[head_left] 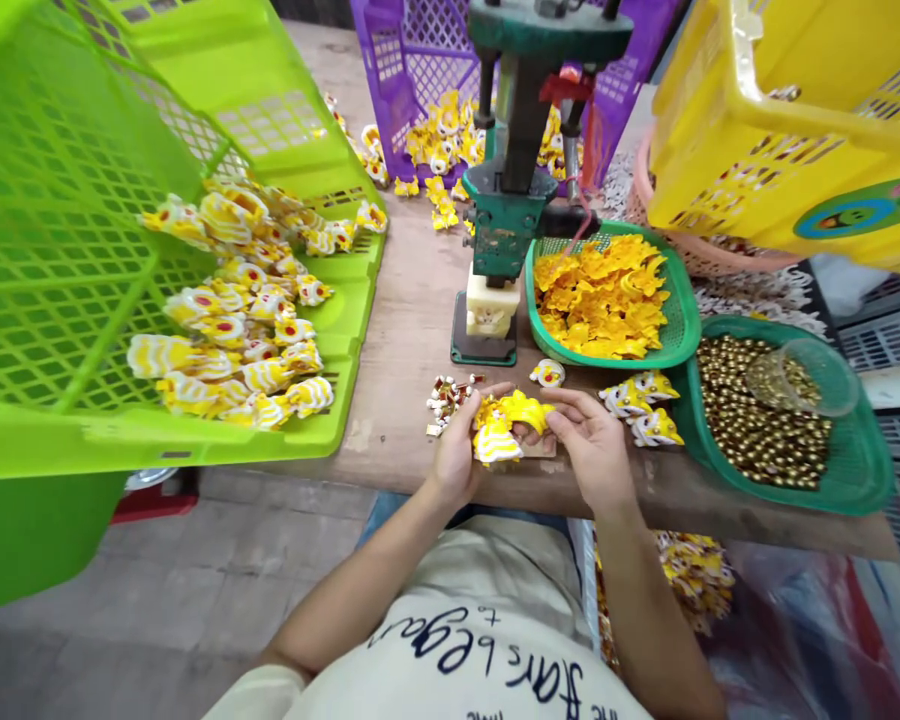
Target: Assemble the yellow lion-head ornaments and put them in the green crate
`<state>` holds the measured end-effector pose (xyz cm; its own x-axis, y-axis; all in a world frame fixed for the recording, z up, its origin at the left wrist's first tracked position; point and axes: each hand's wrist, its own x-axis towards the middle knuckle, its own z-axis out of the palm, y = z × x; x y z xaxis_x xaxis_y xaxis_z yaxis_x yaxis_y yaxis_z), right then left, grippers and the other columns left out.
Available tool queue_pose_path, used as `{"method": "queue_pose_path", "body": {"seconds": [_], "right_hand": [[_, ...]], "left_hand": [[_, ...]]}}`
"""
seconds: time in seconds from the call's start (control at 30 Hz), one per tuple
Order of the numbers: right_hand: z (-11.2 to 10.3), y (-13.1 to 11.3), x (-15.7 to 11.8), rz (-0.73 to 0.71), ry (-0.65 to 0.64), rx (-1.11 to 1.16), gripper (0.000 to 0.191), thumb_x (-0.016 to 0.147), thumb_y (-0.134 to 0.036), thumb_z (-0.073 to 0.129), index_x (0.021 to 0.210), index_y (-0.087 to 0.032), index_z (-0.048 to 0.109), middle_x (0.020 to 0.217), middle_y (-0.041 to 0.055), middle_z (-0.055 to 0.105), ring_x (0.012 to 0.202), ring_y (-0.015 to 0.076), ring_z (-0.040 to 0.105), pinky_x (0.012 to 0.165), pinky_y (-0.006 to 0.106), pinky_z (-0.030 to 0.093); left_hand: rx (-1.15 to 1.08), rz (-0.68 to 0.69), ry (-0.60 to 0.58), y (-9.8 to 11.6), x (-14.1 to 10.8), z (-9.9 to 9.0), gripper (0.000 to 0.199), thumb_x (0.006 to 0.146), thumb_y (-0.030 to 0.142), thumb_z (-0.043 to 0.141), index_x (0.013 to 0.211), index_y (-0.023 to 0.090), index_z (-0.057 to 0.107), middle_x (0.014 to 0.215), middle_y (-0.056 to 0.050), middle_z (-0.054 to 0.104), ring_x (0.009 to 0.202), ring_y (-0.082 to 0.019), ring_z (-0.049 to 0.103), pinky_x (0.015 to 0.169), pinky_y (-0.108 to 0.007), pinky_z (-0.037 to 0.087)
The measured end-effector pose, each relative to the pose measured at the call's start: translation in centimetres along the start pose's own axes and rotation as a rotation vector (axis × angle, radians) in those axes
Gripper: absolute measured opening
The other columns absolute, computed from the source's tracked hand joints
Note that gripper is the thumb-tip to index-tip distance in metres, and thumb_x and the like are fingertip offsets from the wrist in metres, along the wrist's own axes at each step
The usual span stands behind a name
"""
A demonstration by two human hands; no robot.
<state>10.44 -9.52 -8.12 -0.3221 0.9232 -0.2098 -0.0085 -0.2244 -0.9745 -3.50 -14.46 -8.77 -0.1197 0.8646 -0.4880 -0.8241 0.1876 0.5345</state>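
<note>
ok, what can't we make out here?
All head view:
- Left hand: palm mostly hidden by the yellow-and-white piece it holds.
- Pink basket: largely hidden by the yellow basket.
- Yellow basket: cut off by the top and right edges.
- Purple basket: middle blocked by the press.
- Red-and-white parts: too small.

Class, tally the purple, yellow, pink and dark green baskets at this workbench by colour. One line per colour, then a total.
Purple basket: 1
Yellow basket: 1
Pink basket: 1
Dark green baskets: 2 (one holding yellow pieces, basket rim; one holding gold beads, basket wall)
Total: 5
</note>
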Motion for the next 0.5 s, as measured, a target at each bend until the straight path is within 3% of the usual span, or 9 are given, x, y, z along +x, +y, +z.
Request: {"method": "queue_pose_path", "body": {"seconds": [0.2, 0.5], "right_hand": [[-0.1, 0.6, -0.8, -0.075, 0.042, -0.097, 0.03, 0.079, -0.036, 0.071, 0.104, -0.019, 0.068, 0.087, 0.0037, 0.073, 0.074, 0.016, 0.069, 0.068, 0.029, 0.059], [0.3, 1.5, -0.7, -0.036, 0.031, -0.025, 0.029, 0.074, -0.039, 0.077, 0.091, -0.019, 0.064, 0.09, 0.0044, 0.073, 0.079, 0.0179, 0.071, 0.074, 0.031, 0.061]], "left_hand": [[0.009, 0.009, 0.062, -0.2, 0.0, 0.2, 0.042, 0.087, 0.043, 0.058, 0.111, 0.01, 0.067, 0.093, -0.011, 0.074, 0.074, -0.02, 0.07, 0.067, -0.03, 0.056], [0.178, 0.137, 0.011, -1.5, -0.1, 0.0, 0.042, 0.076, 0.038, 0.075, 0.11, 0.016, 0.067, 0.096, -0.007, 0.073, 0.075, -0.018, 0.07, 0.068, -0.027, 0.055]]}}
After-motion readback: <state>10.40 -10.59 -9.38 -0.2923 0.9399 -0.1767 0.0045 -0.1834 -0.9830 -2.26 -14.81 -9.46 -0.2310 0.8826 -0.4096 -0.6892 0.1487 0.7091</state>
